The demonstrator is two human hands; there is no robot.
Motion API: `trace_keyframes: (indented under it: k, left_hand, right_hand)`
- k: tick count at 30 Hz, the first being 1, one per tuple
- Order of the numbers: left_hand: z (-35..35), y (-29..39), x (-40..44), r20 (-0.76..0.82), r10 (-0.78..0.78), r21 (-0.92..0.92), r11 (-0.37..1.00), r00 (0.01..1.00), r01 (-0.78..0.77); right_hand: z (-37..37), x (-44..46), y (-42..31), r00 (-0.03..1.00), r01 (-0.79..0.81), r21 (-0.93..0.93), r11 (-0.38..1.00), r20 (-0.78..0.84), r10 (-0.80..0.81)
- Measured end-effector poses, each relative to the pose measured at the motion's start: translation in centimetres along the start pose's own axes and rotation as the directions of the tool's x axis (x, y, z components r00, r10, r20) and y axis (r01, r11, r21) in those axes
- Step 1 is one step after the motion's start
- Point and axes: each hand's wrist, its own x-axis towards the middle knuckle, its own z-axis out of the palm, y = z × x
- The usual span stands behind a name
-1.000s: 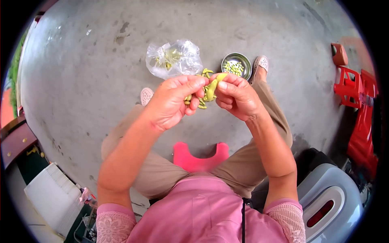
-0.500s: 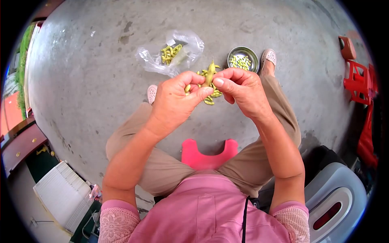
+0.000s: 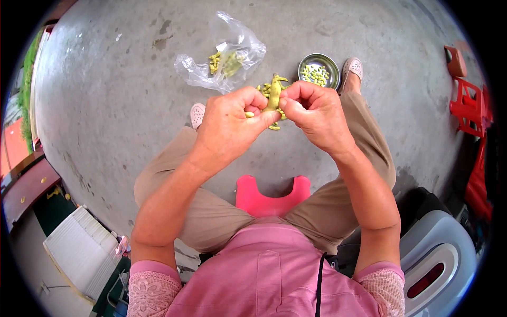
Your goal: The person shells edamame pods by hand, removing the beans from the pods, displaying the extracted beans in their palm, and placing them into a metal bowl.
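Observation:
Between both hands a plump green soybean pod (image 3: 274, 95) is held nearly upright. My left hand (image 3: 224, 124) is closed, its thumb and fingers pinching the pod's lower part; a small pale green piece (image 3: 250, 114), perhaps a bean or another pod, shows by its curled fingers. My right hand (image 3: 319, 116) is closed too, thumb and forefinger pinching the pod's right side. Behind the hands, loose soybean pods (image 3: 273, 126) lie on the floor, partly hidden. Shelled beans (image 3: 316, 75) sit in a round metal bowl (image 3: 336, 71) beyond my right hand.
A clear plastic bag (image 3: 193, 73) with more pods lies on the concrete floor (image 3: 116, 105) ahead. My shoes flank these things. A pink stool (image 3: 272, 205) shows between my legs. Red plastic stools (image 3: 467, 108) stand far right, a grey-blue plastic object (image 3: 435, 238) near right.
The plastic bag's upper edge has spread farther away from me and covers more of its pods. Both hands stay at the pod with slight finger shifts. The view has shifted a little.

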Motion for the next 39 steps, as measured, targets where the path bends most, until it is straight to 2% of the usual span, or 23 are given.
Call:
trace_keyframes:
  k: [2, 3, 4, 5, 7, 8, 10, 14, 16, 17, 19, 21, 23, 25, 26, 28, 32, 35, 37, 39]
  left_hand:
    - [0.0, 0.0, 0.1, 0.020, -0.010, -0.046, 0.999, 1.000, 0.011]
    - [0.0, 0.0, 0.2, 0.076, -0.049, -0.185, 0.981, 0.996, 0.062]
    - [-0.1, 0.0, 0.3, 0.136, -0.080, -0.317, 0.941, 0.988, 0.120]
    - [-0.4, 0.2, 0.4, 0.136, -0.080, -0.316, 0.941, 0.987, 0.120]
    - [-1.3, 0.6, 0.5, 0.379, -0.251, -0.489, 0.763, 0.891, 0.423]
    - [-1.5, 0.5, 0.5, 0.379, -0.251, -0.488, 0.763, 0.891, 0.423]
    - [-1.8, 0.4, 0.4, 0.484, -0.213, -0.588, 0.640, 0.849, 0.495]
    - [-1.7, 0.5, 0.3, 0.488, -0.201, -0.575, 0.658, 0.849, 0.486]
    - [-1.1, 1.1, 0.3, 0.339, -0.242, -0.409, 0.833, 0.909, 0.374]
    - [-0.8, 1.0, 0.2, 0.341, -0.242, -0.408, 0.833, 0.909, 0.375]
    - [-0.2, 0.6, 0.3, 0.187, -0.096, -0.207, 0.969, 0.978, 0.134]
    - [-0.1, 0.7, 0.2, 0.197, -0.115, -0.211, 0.965, 0.974, 0.157]
    - [-0.4, 0.8, 0.0, 0.205, -0.133, -0.215, 0.960, 0.970, 0.177]
    - [-0.7, 0.8, 0.0, 0.312, -0.245, -0.390, 0.848, 0.918, 0.358]
    - [-0.7, 0.8, 0.1, 0.312, -0.245, -0.391, 0.848, 0.918, 0.359]
    - [-0.7, 0.7, 0.3, 0.414, -0.231, -0.525, 0.729, 0.880, 0.439]
    - [-0.1, 0.4, 0.2, 0.420, -0.187, -0.574, 0.704, 0.888, 0.420]
    - [0.1, 0.0, 0.4, 0.408, -0.253, -0.476, 0.761, 0.877, 0.441]
    - [-0.1, 0.2, 0.4, 0.426, -0.233, -0.573, 0.679, 0.874, 0.460]
    - [-0.1, 0.3, 0.4, 0.422, -0.240, -0.570, 0.680, 0.874, 0.461]
  right_hand:
    - [-0.1, 0.1, 0.2, 1.000, -0.020, 0.070, 0.997, 0.004, 0.020]
    - [-0.2, 0.1, 0.3, 1.000, -0.020, 0.069, 0.997, 0.003, 0.019]
    - [-0.5, 0.2, 0.3, 0.993, -0.116, 0.212, 0.970, 0.059, 0.105]
    - [-0.7, 0.2, 0.3, 0.975, -0.214, 0.344, 0.914, 0.126, 0.181]
    - [-0.9, 0.3, 0.2, 0.967, -0.249, 0.393, 0.885, 0.157, 0.203]
    - [-0.9, 0.3, 0.1, 0.956, -0.285, 0.438, 0.853, 0.190, 0.222]
    - [-0.9, 0.2, -0.3, 0.954, -0.293, 0.426, 0.856, 0.195, 0.230]
    - [-1.1, 0.2, -0.6, 0.947, -0.308, 0.395, 0.865, 0.215, 0.239]
    - [-1.1, 0.2, -0.4, 0.952, -0.291, 0.390, 0.874, 0.212, 0.222]
    - [-1.0, 0.2, -0.3, 0.956, -0.275, 0.385, 0.881, 0.210, 0.206]
    - [-0.6, 0.4, 0.0, 0.959, -0.274, 0.398, 0.876, 0.178, 0.219]
    - [-0.5, 0.5, 0.0, 0.961, -0.273, 0.408, 0.871, 0.148, 0.232]
    - [-0.5, 0.5, -0.2, 0.951, -0.303, 0.466, 0.831, 0.201, 0.235]
    - [-0.6, 0.4, -0.4, 0.942, -0.328, 0.483, 0.812, 0.233, 0.242]
    - [-0.7, 0.4, -0.5, 0.932, -0.353, 0.500, 0.791, 0.264, 0.249]
    - [-0.9, 0.6, -0.2, 0.927, -0.366, 0.508, 0.780, 0.277, 0.254]
    - [-0.8, 0.7, 0.4, 0.915, -0.397, 0.511, 0.762, 0.289, 0.283]
    - [-0.7, 0.7, 0.5, 0.913, -0.403, 0.502, 0.765, 0.284, 0.294]
    - [-0.7, 0.6, 0.2, 0.919, -0.386, 0.511, 0.768, 0.282, 0.275]
    - [-0.7, 0.6, 0.2, 0.926, -0.369, 0.520, 0.770, 0.279, 0.254]
